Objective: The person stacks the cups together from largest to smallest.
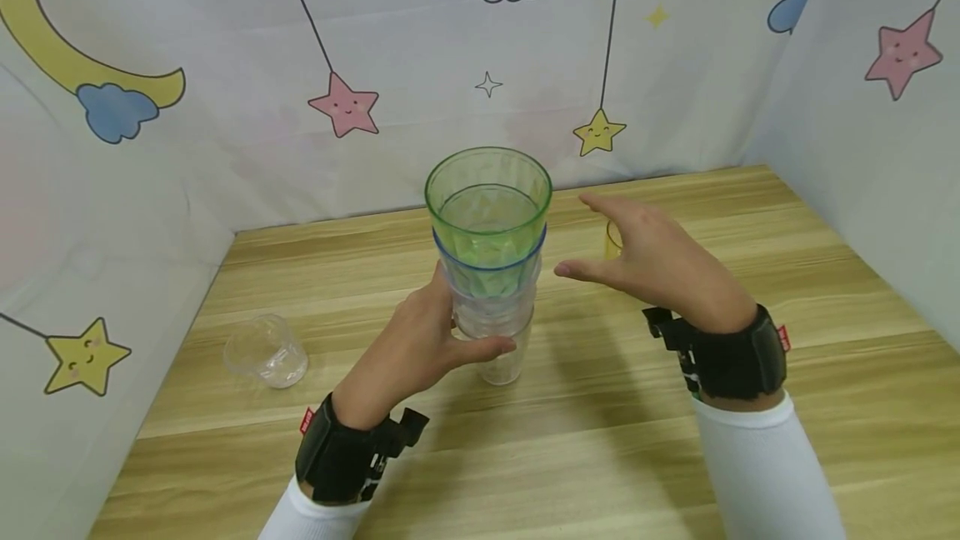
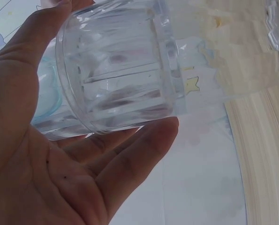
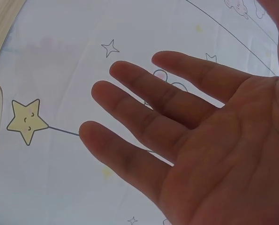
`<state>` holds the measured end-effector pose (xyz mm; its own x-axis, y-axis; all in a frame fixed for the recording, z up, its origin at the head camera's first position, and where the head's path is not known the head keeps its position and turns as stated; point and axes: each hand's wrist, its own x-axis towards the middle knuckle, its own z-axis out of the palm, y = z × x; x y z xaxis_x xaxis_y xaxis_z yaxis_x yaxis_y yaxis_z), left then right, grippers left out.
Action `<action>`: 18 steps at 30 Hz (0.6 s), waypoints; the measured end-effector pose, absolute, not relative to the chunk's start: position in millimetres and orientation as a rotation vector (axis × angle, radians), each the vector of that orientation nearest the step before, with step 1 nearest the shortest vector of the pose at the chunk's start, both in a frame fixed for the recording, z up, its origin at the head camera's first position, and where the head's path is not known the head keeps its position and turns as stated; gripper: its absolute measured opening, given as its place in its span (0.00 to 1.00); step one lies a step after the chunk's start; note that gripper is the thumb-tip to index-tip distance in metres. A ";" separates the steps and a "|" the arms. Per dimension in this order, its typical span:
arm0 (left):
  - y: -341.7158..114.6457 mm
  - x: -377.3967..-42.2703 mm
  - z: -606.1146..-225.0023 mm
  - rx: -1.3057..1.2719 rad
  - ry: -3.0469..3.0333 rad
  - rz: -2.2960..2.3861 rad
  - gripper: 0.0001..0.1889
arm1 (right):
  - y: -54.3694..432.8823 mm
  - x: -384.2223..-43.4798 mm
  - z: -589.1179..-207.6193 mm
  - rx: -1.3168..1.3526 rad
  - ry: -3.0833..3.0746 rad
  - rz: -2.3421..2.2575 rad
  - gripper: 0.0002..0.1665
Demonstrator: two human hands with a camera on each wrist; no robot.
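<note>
A tall stack of clear plastic cups (image 1: 491,307) stands upright in the middle of the table. Its top cup is green-rimmed (image 1: 489,215), with a blue-rimmed cup (image 1: 450,255) under it and colourless ones below. My left hand (image 1: 431,336) holds the stack low, thumb across the near side and fingers behind. In the left wrist view a ribbed colourless cup (image 2: 120,70) lies between thumb and fingers. To the right of the stack, my right hand (image 1: 645,252) is spread and empty, thumb and fingers apart, facing the stack. Its straight fingers (image 3: 139,117) show in the right wrist view.
A colourless cup (image 1: 281,357) lies on its side at the left of the wooden table (image 1: 600,457). Partly hidden behind my right hand is a yellow cup (image 1: 612,244). White printed cloth walls (image 1: 420,40) enclose the back and sides.
</note>
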<state>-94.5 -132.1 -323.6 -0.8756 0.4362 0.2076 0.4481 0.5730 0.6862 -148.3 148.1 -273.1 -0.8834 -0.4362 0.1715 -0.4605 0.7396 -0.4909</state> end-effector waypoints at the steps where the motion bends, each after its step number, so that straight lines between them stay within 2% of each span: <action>1: -132.2 -94.4 -323.6 -0.778 -2.774 -1.216 0.53 | 148.8 -148.3 -272.7 0.736 -2.894 0.831 0.54; 18: -133.1 -93.4 -322.2 -0.761 -2.789 -1.222 0.52 | 154.0 -149.4 -270.4 0.676 -2.954 0.821 0.56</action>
<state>-93.4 -133.1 -322.2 -0.8825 0.4295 0.1915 0.4319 0.5793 0.6913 -149.4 154.0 -270.4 -0.9073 -0.4047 0.1145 -0.4058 0.7706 -0.4914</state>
